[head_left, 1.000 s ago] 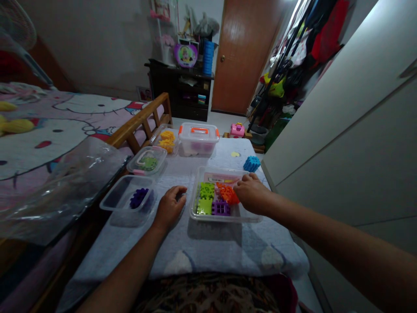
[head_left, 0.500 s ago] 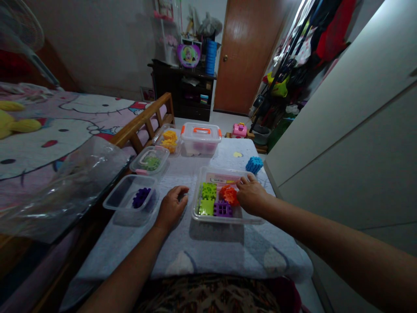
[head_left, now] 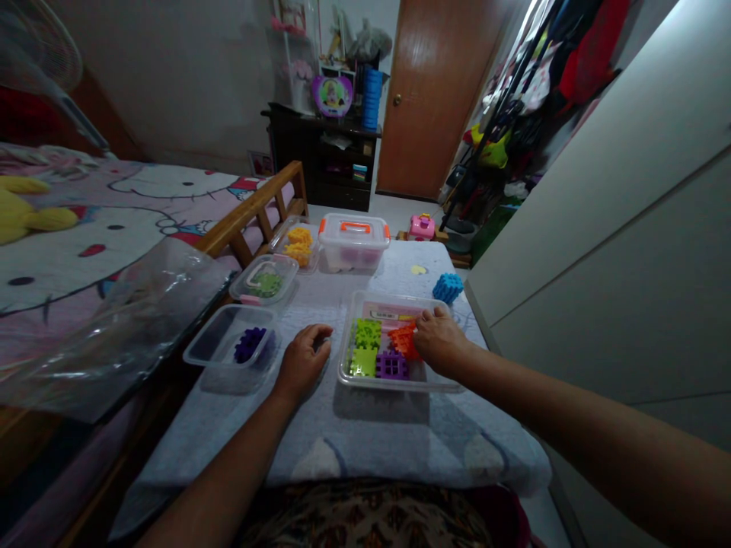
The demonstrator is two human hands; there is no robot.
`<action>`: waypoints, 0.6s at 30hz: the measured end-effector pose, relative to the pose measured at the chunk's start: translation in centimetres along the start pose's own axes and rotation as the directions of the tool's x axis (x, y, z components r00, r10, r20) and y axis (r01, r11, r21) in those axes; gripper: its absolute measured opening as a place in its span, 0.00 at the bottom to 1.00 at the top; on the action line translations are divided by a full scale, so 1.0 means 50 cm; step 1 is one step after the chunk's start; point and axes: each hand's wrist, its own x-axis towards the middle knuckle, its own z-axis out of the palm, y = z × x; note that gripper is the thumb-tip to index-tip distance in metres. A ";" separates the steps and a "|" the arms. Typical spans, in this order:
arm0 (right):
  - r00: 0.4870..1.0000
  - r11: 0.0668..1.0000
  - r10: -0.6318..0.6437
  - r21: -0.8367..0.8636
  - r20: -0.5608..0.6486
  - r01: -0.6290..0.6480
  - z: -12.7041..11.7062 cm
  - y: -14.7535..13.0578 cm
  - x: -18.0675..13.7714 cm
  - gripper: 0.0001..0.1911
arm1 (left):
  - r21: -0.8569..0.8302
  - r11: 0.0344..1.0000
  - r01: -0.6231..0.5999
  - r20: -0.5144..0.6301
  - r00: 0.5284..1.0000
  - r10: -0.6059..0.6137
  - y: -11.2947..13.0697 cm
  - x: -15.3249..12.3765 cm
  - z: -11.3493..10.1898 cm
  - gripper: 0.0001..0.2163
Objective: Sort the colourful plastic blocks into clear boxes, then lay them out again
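A clear plastic tray (head_left: 346, 377) lies on the cloth-covered table and holds green blocks (head_left: 364, 344), a purple block (head_left: 391, 365) and an orange block (head_left: 404, 339). My right hand (head_left: 441, 341) is inside the tray with its fingers closed around the orange block. My left hand (head_left: 301, 361) rests on the cloth just left of the tray, fingers curled, holding nothing that shows.
Left of my hand stand an open tub with purple blocks (head_left: 247, 345), a lidded tub of green blocks (head_left: 263, 281) and a tub of yellow blocks (head_left: 298, 242). A lidded box with orange handle (head_left: 354, 237) sits at the back. A blue block (head_left: 447, 288) lies by the wardrobe. A bed is on the left.
My right hand has shifted slightly on the orange block, tilting it up in the tray. My left hand stays put.
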 end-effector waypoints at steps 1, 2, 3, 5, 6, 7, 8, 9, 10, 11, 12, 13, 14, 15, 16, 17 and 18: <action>1.000 1.000 -0.001 -0.006 0.015 0.001 -0.001 -0.001 0.001 0.14 | 0.001 1.000 -0.001 0.002 1.000 0.001 0.000 0.000 0.000 0.12; 1.000 1.000 0.000 -0.012 0.027 0.001 -0.003 -0.003 0.002 0.14 | 0.002 1.000 -0.003 0.006 1.000 0.003 -0.001 0.000 0.000 0.11; 0.999 1.000 -0.001 -0.016 0.034 0.002 -0.004 -0.005 0.004 0.14 | 0.003 1.000 -0.006 0.010 1.000 0.005 -0.001 0.000 0.000 0.11; 0.999 1.000 -0.005 -0.017 0.037 0.006 -0.006 -0.007 0.007 0.14 | 0.006 1.000 -0.011 0.013 1.000 0.011 -0.004 0.000 0.001 0.11; 0.999 1.000 -0.011 -0.017 0.040 0.011 -0.006 -0.007 0.008 0.14 | 0.008 1.000 -0.013 0.013 1.000 0.013 -0.006 0.000 0.001 0.11; 0.999 1.000 -0.019 -0.016 0.044 0.019 -0.007 -0.008 0.009 0.14 | 0.010 1.000 -0.017 0.010 1.000 0.016 -0.008 0.000 0.002 0.11; 0.998 1.000 -0.025 -0.014 0.050 0.026 -0.010 -0.008 0.009 0.13 | 0.012 1.000 -0.019 0.006 1.000 0.019 -0.011 0.000 0.003 0.11; 0.998 1.000 -0.027 -0.013 0.056 0.028 -0.015 -0.008 0.007 0.13 | 0.015 1.000 -0.022 0.003 1.000 0.022 -0.013 0.000 0.003 0.11; 0.998 1.000 -0.024 -0.015 0.061 0.025 -0.022 -0.008 0.005 0.13 | 0.017 1.000 -0.024 0.000 1.000 0.024 -0.015 0.000 0.003 0.11; 0.998 1.000 -0.016 -0.019 0.067 0.018 -0.031 -0.008 0.000 0.13 | 0.018 1.000 -0.025 -0.002 1.000 0.025 -0.016 0.000 0.003 0.11; 0.997 1.000 -0.004 -0.026 0.074 0.006 -0.043 -0.008 -0.006 0.12 | 0.018 1.000 -0.024 -0.001 1.000 0.024 -0.017 0.000 0.003 0.11; 0.997 0.999 0.010 -0.033 0.082 -0.007 -0.056 -0.008 -0.013 0.12 | 0.017 1.000 -0.022 -0.001 1.000 0.022 -0.017 0.000 0.003 0.11; 0.996 0.999 0.020 -0.036 0.092 -0.017 -0.069 -0.007 -0.021 0.12 | 0.015 1.000 -0.020 0.002 1.000 0.020 -0.016 0.000 0.003 0.11; 0.995 0.999 0.026 -0.030 0.100 -0.023 -0.080 -0.004 -0.029 0.12 | 0.012 1.000 -0.018 0.002 1.000 0.018 -0.015 0.000 0.003 0.11; 0.994 1.000 0.027 -0.016 0.102 -0.026 -0.089 -0.001 -0.037 0.12 | 0.010 1.000 -0.017 0.001 1.000 0.017 -0.014 0.000 0.003 0.11; 0.995 1.000 0.027 0.005 0.096 -0.028 -0.094 0.004 -0.044 0.13 | 0.008 1.000 -0.017 0.000 1.000 0.017 -0.013 0.000 0.003 0.11; 0.997 0.999 0.025 0.033 0.079 -0.028 -0.095 0.010 -0.050 0.13 | 0.006 1.000 -0.017 -0.004 1.000 0.018 -0.012 0.000 0.003 0.11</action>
